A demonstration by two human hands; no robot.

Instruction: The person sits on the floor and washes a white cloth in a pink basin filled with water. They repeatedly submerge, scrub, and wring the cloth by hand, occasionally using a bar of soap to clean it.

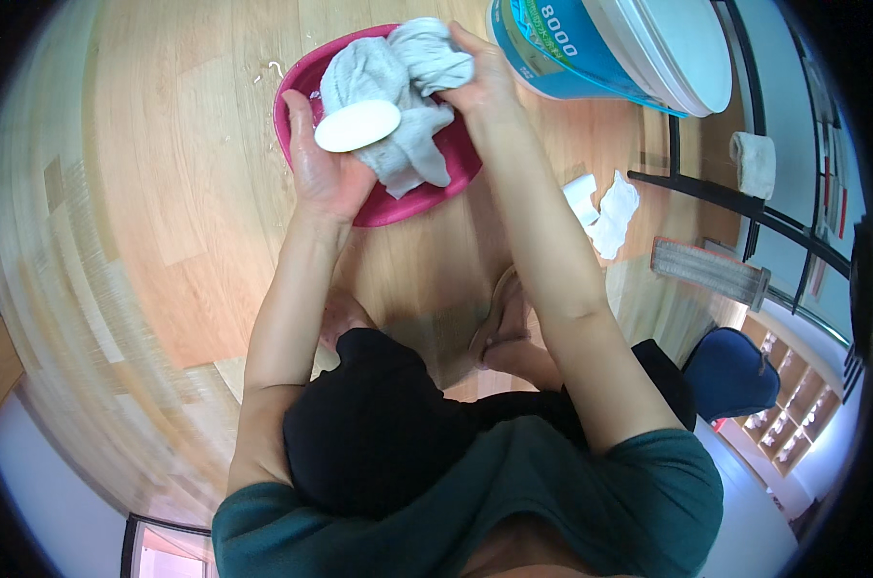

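Note:
A white oval bar that looks like soap lies against the palm of my left hand, over a wet grey cloth. The left thumb stands up along the bar's end, while the other fingers are hidden beneath the bar and cloth. To the right, my right hand grips a bunched part of the cloth, its fingers partly covered by the folds. Both hands are above a pink-red basin on the floor. The cloth's lower end hangs inside the basin, and its contents are mostly hidden.
A large blue bucket with white rims stands right of the basin. White crumpled pieces lie on the wooden floor nearby. Farther right are a black metal frame, a grey flat mop head and a dark blue seat.

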